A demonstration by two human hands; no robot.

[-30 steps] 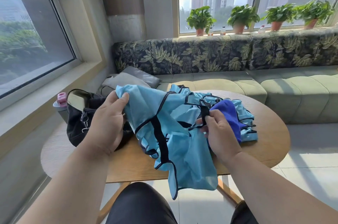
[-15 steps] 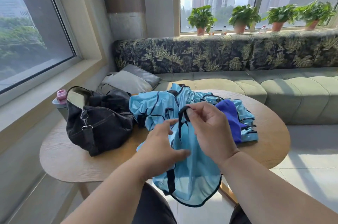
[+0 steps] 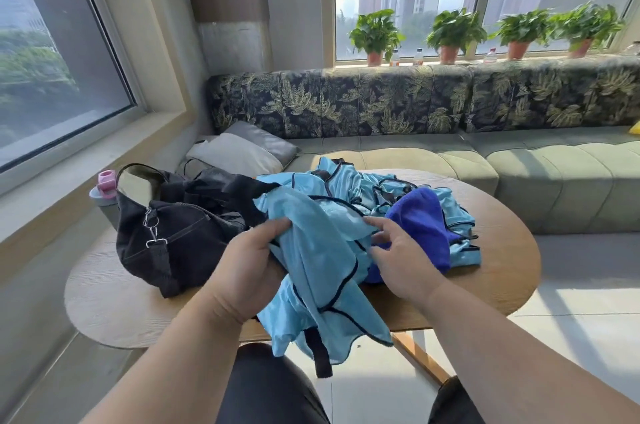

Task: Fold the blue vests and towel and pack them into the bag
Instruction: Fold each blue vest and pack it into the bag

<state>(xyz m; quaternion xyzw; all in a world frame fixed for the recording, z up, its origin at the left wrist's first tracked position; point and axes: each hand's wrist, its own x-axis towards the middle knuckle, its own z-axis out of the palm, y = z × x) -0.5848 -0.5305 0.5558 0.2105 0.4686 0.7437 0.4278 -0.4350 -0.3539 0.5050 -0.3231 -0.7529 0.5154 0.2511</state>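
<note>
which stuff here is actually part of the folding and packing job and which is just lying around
Part of the job:
light blue vests
dark blue towel
black bag

Just lying about:
grey cushions
bottle with pink cap
potted plants
small bottles on the sill

Vest in my left hand (image 3: 249, 271): light blue vest (image 3: 322, 250) with dark navy edging and a black strap hanging at the bottom.
Other vests (image 3: 367, 188): the same light blue, trimmed in dark lines.
Towel (image 3: 422, 226): deep royal blue, plain.
Bag (image 3: 173, 233): black, with silver metal clips.
Table (image 3: 502, 250): light wood, fine grain showing.
Bottle (image 3: 104, 188): grey body, pink top.
Sofa seat (image 3: 554, 174): pale sage green, plain.
Sofa back (image 3: 381, 101): dark navy with a yellow-green palm leaf print.
Cushions (image 3: 242, 150): light grey and darker grey.
Plant pots (image 3: 448, 54): terracotta orange under green leaves.
My trousers (image 3: 270, 389): black.
</note>
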